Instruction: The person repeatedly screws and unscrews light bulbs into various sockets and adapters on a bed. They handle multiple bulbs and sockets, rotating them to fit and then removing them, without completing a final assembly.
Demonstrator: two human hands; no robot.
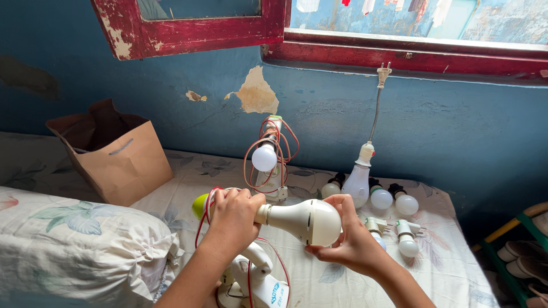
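Across the bottom of the frame lies a bed [319, 285] with a white sheet that has faded flowers on it. Behind it, the blue wall [171, 102] fills the middle of the frame, and some paint has peeled off. At the top is a red window frame [399, 54]. At the lower left sits a big soft pillow [74, 245] with a leaf pattern. Above it, at the middle left, a brown paper bag [123, 157] stands open on the bed.

In the lower middle, the big white bulb [302, 219] lies on its side in the air, just above the bed. The left hand [231, 219] is wrapped tight around the socket end of the bulb, where red wires [208, 211] and a green cap [199, 206] show. The right hand [348, 239] cups the round end, with the fingers closed on the glass from below and behind.

Under the hands, at the bottom middle, is a white lamp holder [257, 282] with more red wire. In the middle of the frame, another bulb with red wire loops [265, 157] stands by the wall. To the right of it, a white bulb with a cord and plug [359, 179] leans on the wall. Near it are small round bulbs [381, 198], some with dark bases. Two more small bulbs [408, 242] lie on the sheet just right of the right hand. At the far lower right, shoes [522, 251] sit on a rack.
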